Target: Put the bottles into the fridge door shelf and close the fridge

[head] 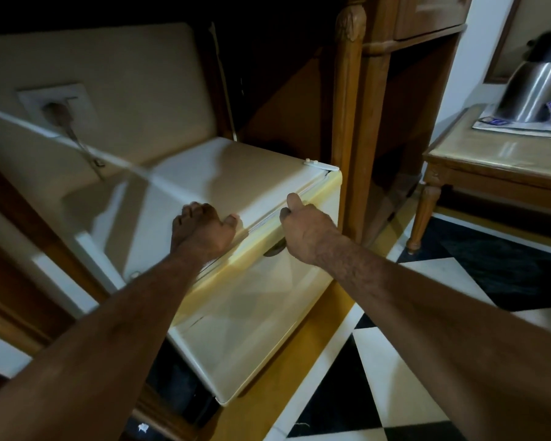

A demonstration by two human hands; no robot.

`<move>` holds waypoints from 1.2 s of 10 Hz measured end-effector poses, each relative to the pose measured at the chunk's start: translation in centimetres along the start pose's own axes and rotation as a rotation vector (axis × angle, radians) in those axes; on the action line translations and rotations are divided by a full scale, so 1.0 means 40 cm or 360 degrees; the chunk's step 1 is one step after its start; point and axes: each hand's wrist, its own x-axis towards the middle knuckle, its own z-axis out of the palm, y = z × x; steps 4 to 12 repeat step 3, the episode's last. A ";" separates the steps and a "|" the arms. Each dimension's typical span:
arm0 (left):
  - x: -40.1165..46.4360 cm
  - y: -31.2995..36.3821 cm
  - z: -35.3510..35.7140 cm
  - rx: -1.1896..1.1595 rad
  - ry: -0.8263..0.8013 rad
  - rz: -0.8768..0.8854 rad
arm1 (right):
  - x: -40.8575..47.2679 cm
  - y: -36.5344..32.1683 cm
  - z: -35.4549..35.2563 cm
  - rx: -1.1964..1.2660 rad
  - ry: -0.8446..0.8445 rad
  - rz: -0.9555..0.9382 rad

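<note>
A small cream mini fridge (204, 173) stands low inside a wooden cabinet. Its door (258, 316) lies against the body, with only a thin seam showing along the top edge. My left hand (201, 227) rests palm down on the fridge top near the front edge, fingers spread and holding nothing. My right hand (303, 227) grips the door's top edge, thumb up, fingers curled over the rim. No bottles are visible; the door hides the inside.
A carved wooden post (347, 122) stands right of the fridge. Further right, a wooden side table (490, 160) carries a steel flask (535, 90) on a tray. A plug and cord (64, 119) hang on the wall behind. The floor has black-and-white tiles (379, 361).
</note>
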 end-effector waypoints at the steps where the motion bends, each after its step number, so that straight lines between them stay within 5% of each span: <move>1: -0.029 0.003 -0.009 -0.0216 0.0146 0.0151 | -0.009 -0.001 0.028 -0.0006 0.0056 0.0055; 2: -0.071 0.008 -0.026 -0.0282 0.0138 0.0328 | -0.037 -0.003 0.044 0.0137 0.0049 0.0070; 3: -0.100 0.029 -0.081 0.0104 -0.0132 0.0433 | -0.060 0.019 0.015 0.0371 -0.0035 -0.0008; 12: -0.100 0.029 -0.081 0.0104 -0.0132 0.0433 | -0.060 0.019 0.015 0.0371 -0.0035 -0.0008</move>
